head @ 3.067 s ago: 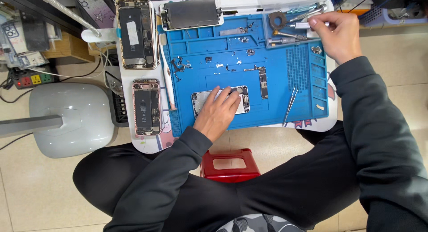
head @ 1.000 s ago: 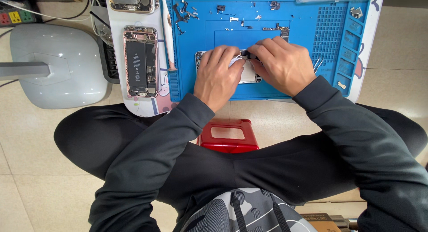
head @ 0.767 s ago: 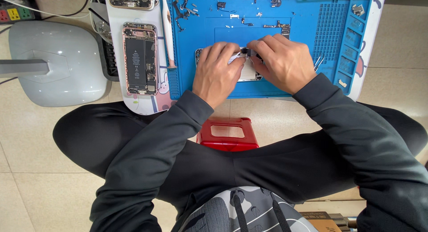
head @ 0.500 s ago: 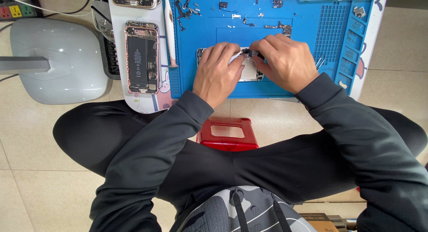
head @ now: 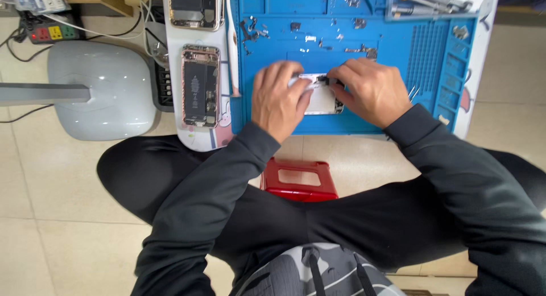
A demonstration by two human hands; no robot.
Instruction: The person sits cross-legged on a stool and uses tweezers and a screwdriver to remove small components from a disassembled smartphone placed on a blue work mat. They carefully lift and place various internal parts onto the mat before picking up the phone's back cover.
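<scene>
A small silvery phone part [head: 322,101] lies on the blue work mat [head: 352,51]. My left hand [head: 280,98] rests on its left end and holds it down. My right hand [head: 371,91] sits at its right end with the fingertips pinched over the part's top edge; whether they hold a small tool or a piece is hidden. Most of the part is covered by both hands.
An opened phone [head: 200,85] and a second one [head: 193,7] lie on the white board left of the mat. Small screws and parts [head: 310,37] dot the mat; tools [head: 426,0] lie top right. A grey lamp base [head: 99,91] stands left, a red stool [head: 300,179] below.
My right hand came back from the tools at the top right and joined the left over the part. In the last second both hands stay on it.
</scene>
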